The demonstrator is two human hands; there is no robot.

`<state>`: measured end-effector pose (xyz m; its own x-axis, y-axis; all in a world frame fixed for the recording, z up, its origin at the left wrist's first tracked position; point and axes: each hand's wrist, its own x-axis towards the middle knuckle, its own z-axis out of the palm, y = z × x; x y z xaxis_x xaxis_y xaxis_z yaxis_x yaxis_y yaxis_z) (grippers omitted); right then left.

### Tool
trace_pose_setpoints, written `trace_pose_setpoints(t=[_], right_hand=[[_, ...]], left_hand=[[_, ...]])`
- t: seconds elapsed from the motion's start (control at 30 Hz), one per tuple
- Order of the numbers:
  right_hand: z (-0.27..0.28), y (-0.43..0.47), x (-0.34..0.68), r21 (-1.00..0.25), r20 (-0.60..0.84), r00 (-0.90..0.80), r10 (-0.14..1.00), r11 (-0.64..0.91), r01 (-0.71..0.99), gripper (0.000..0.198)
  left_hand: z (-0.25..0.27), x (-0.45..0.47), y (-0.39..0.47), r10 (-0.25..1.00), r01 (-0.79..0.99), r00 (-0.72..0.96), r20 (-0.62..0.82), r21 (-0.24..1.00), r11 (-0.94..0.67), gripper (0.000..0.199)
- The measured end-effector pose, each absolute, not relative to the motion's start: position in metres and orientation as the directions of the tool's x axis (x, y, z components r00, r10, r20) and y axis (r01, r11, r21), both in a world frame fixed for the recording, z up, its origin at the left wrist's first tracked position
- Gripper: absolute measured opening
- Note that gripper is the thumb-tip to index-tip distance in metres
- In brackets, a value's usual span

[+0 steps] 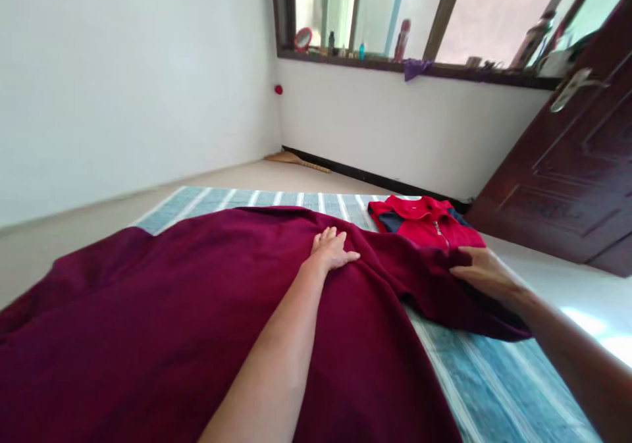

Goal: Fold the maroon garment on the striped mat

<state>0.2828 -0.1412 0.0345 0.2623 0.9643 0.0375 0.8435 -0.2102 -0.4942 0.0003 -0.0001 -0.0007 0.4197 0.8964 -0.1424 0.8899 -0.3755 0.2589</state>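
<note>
A large maroon garment (197, 298) lies spread over a blue striped mat (494, 390) on the floor. My left hand (332, 249) rests flat on the garment near its upper part, fingers apart. My right hand (481, 272) pinches the edge of the garment's sleeve at the right. A folded red and navy zip top (424, 222) lies on the mat just beyond the sleeve.
A dark wooden door (567, 166) with a metal handle stands open at the right. A window sill (419, 68) at the back carries bottles, a small mirror and a purple cloth. A broom (296, 160) lies by the far wall. White walls enclose the left.
</note>
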Motion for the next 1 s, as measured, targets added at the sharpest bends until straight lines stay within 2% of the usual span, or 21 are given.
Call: trace_pose_setpoints(t=[0.13,0.33,0.4,0.5,0.57,0.63,0.7,0.77,0.83,0.9,1.0], right_hand=[[0.045,-0.152,0.269,-0.622,-0.02,0.127,0.992,-0.112,0.775,0.016],[0.07,-0.162,0.259,-0.629,-0.177,-0.057,0.983,-0.068,0.774,0.013],[0.077,-0.166,0.254,-0.728,-0.184,-0.082,0.98,-0.08,0.681,0.017],[0.086,-0.175,0.243,-0.894,-0.206,-0.072,0.976,-0.158,0.419,0.028],[0.091,-0.178,0.236,-0.943,-0.214,-0.074,0.974,-0.186,0.277,0.032],[0.091,-0.175,0.232,-0.956,-0.212,-0.079,0.974,-0.19,0.222,0.034],[0.087,-0.164,0.232,-0.942,-0.231,-0.084,0.969,-0.201,0.268,0.038],[0.08,-0.149,0.235,-0.874,-0.27,-0.087,0.959,-0.206,0.441,0.043],[0.073,-0.135,0.238,-0.716,-0.285,-0.07,0.956,-0.164,0.678,0.051],[0.07,-0.125,0.238,-0.552,-0.267,-0.072,0.961,-0.092,0.829,0.059],[0.072,-0.116,0.229,-0.493,-0.199,-0.126,0.972,0.012,0.87,0.06]], left_hand=[[0.0,0.001,-0.001,0.899,0.888,0.419,-0.128,0.263,-0.376,0.081],[0.0,-0.001,0.0,0.892,0.879,0.435,-0.126,0.276,-0.39,0.083],[-0.001,-0.002,0.002,0.888,0.873,0.444,-0.119,0.28,-0.399,0.084],[-0.004,-0.003,0.004,0.885,0.867,0.456,-0.093,0.273,-0.418,0.083],[-0.005,-0.003,0.004,0.88,0.858,0.469,-0.067,0.268,-0.437,0.081],[-0.006,-0.003,0.004,0.878,0.851,0.477,-0.04,0.271,-0.45,0.082],[-0.006,-0.003,0.003,0.884,0.855,0.466,-0.026,0.272,-0.442,0.085],[-0.006,-0.002,0.001,0.892,0.864,0.45,-0.037,0.271,-0.424,0.087],[-0.005,-0.001,0.0,0.893,0.87,0.445,-0.064,0.267,-0.414,0.085],[-0.005,0.0,0.0,0.892,0.873,0.445,-0.085,0.263,-0.41,0.084],[-0.005,0.0,0.0,0.892,0.874,0.444,-0.084,0.26,-0.41,0.083]])
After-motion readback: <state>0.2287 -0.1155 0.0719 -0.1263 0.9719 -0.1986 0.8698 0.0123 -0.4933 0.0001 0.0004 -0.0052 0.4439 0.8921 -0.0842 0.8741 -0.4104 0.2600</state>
